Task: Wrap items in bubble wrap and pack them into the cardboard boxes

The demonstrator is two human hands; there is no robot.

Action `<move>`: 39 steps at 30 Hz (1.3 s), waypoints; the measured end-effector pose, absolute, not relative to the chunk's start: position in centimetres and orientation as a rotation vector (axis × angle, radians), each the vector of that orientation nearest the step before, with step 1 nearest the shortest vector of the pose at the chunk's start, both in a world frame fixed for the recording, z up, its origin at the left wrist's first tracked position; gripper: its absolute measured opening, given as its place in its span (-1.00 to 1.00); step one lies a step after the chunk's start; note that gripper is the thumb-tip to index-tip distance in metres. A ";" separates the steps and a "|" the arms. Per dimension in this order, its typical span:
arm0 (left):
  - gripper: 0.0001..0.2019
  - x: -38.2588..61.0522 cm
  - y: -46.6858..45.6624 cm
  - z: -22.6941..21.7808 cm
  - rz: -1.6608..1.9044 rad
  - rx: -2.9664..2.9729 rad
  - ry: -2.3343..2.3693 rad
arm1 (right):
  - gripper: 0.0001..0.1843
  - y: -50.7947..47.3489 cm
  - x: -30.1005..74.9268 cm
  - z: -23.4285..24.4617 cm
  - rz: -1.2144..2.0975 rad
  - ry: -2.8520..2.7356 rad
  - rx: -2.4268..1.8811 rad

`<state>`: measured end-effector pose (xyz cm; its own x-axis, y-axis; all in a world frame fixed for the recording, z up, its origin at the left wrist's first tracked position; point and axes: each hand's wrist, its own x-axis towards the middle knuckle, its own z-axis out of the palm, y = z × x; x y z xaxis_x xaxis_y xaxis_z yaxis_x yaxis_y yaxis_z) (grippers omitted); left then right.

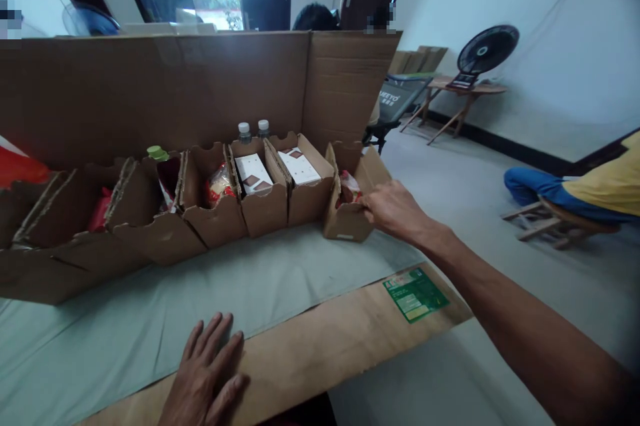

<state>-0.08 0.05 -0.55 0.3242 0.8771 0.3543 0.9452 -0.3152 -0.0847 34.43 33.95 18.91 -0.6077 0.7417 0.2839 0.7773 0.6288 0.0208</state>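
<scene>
Carton (345, 223) is sitting last in the row of boxes (260, 203), near the right end of the bench (310, 339). The right hand (395, 209) is gripping its side wall, fingers closed on cardboard, probably steadying it. The left hand (207, 373) is lying flat, spread and empty, apparently bracing the reach.

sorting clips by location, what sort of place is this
Probably a plain room used as a makeshift packing space: a row of open cardboard boxes holding packets and bottles on a cloth-covered table, the right hand gripping the end box, an electric fan on a side table.
</scene>
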 end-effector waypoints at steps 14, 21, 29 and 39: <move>-0.51 0.7 -0.2 -0.1 -0.552 -2.373 -1.801 | -0.70 25.2 23.1 24.9 0.649 -2.633 -0.881; -0.43 3.5 3.9 3.5 -1.082 -2.421 -2.109 | -0.81 25.6 35.5 20.3 0.482 -1.565 -1.124; 0.05 7.8 13.8 2.3 -1.703 -2.393 -2.219 | -0.35 28.7 37.8 7.7 1.052 -1.643 -1.179; -0.22 10.4 18.1 2.5 -1.798 -2.429 -2.094 | -0.57 29.6 40.9 7.0 0.978 -1.444 -1.292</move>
